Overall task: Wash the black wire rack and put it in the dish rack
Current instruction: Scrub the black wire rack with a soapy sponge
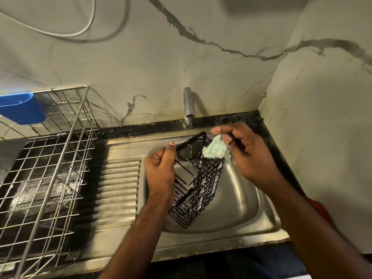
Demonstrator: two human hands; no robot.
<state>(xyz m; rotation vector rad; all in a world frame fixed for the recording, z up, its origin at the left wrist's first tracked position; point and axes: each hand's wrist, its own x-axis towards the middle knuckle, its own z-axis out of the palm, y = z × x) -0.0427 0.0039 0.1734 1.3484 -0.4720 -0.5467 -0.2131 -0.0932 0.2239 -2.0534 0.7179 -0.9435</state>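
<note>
The black wire rack [198, 184] is held over the basin of the stainless steel sink [247, 200], in the centre of the frame. Its long axis is tilted: the open, rounded rim is pointed toward the upper part of the frame, under the tap [188, 105], while the closed bottom end is pointed down and slightly left, toward the near edge of the basin. The rack is seen as a narrow, deep basket of thin black wires crossed in a small grid, with a thicker black band bent into a rounded rectangle at the mouth. Pale patches, possibly suds or wet glints, are seen along its right side. A thin stream of water [190, 141] is being run from the tap through the mouth of the rack.

The rack is gripped by the left hand [161, 168] at its upper left side, with the thumb laid along the rim. A pale green scrubbing sponge [215, 151] is pinched in the fingers of the right hand [249, 154] and is pressed against the upper right edge of the rack.

A steel wire dish rack [46, 158] is set at the left of the frame, beside the ribbed drainboard [118, 188], with a blue plastic cup holder [22, 109] hung on it at upper left. No writing or brand can be read anywhere.
</note>
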